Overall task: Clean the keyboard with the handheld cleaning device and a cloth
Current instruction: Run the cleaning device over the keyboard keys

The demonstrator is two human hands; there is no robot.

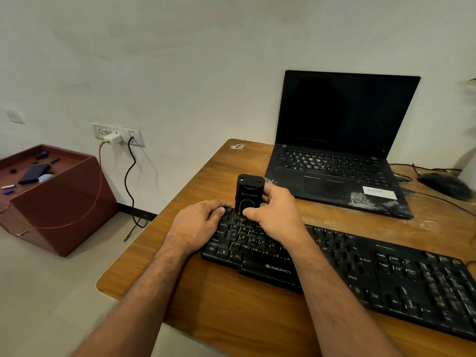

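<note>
A black keyboard lies slantwise across the wooden desk. A black handheld cleaning device stands upright on the keyboard's far left corner. My right hand grips the device from the right, thumb across its lower front. My left hand rests on the keyboard's left end with its fingers curled over the far corner, beside the device. No cloth is in view.
An open black laptop with a dark screen stands behind the keyboard. A black mouse and cables lie at the far right. On the floor at left is a brown cabinet with small items; wall sockets have cables hanging.
</note>
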